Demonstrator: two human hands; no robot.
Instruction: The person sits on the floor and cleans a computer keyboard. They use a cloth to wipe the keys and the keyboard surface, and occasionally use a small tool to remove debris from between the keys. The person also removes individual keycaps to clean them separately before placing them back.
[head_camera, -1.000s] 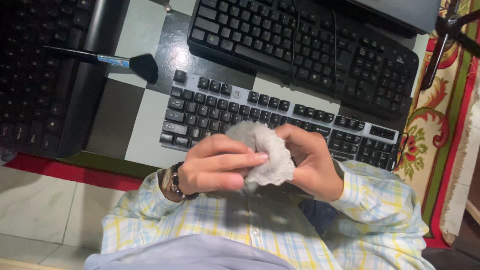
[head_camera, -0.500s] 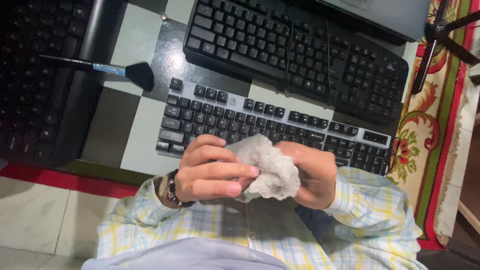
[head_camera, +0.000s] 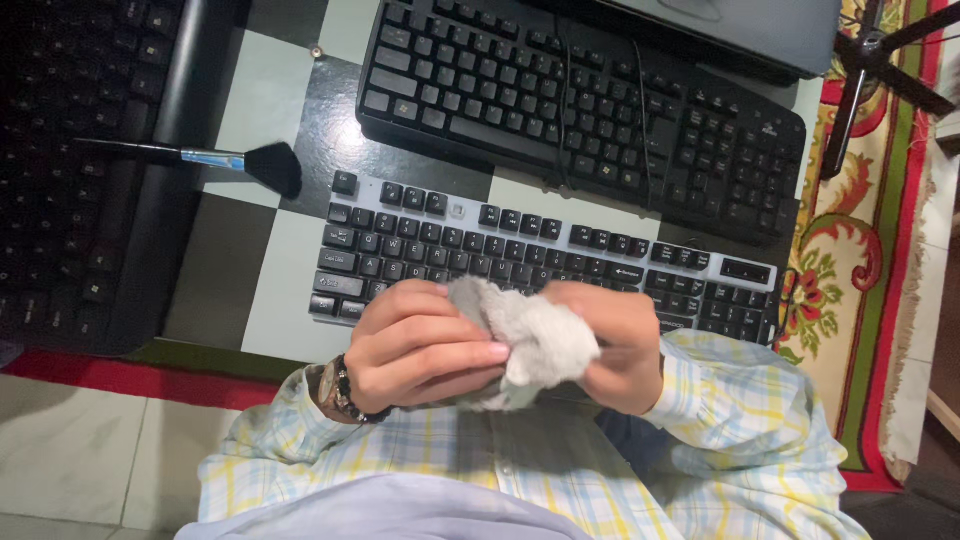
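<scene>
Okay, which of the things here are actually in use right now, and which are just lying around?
In use:
grey cloth, bunched between left hand and right hand
silver keyboard, just beyond the hands

Lying about:
black keyboard farther back
brush on the checkered board
dark keyboard at left
patterned rug

The grey cloth (head_camera: 535, 340) looks like soft, fuzzy towel fabric, matt and a little rough, and both hands hold it bunched. The grey keyboard (head_camera: 540, 255) has a smooth pale plate that seems metal or painted plastic, with matt black plastic keys, while the black keyboard (head_camera: 580, 110) behind it is all dull plastic. The checkered board (head_camera: 340, 130) under them is glossy, the brush (head_camera: 215, 160) has a shiny metal collar with soft black bristles, and the shirt sleeve (head_camera: 740, 400) is thin woven cotton.
</scene>
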